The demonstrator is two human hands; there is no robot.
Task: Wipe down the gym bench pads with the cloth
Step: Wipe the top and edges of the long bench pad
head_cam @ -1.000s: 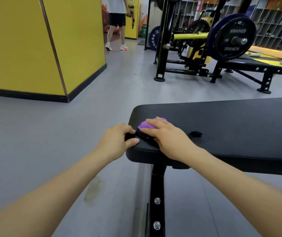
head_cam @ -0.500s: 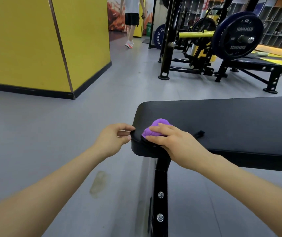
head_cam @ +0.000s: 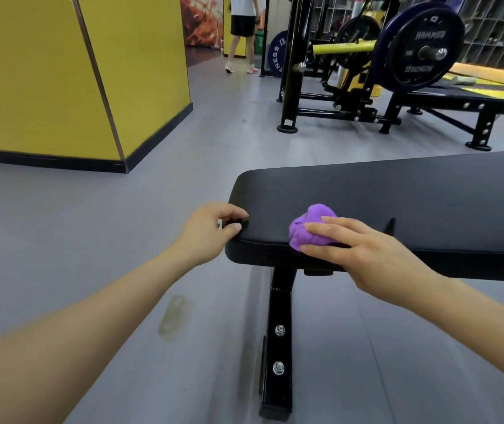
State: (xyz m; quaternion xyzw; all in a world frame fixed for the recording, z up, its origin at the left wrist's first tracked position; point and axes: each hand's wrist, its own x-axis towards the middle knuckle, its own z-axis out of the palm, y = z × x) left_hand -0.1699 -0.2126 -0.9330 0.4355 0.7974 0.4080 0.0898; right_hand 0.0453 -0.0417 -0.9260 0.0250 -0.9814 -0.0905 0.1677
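The purple cloth (head_cam: 311, 228) lies bunched on the black bench pad (head_cam: 397, 194), near its front edge; the right hand (head_cam: 366, 255) presses it with fairly straight fingers (head_cam: 333, 223). The left hand (head_cam: 211, 231) pinches a small black piece at the pad's left end

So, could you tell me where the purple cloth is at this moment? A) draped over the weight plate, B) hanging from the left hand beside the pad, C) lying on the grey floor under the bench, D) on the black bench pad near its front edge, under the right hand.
D: the purple cloth sits bunched on the bench pad near its front edge, with the right hand pressing on it.
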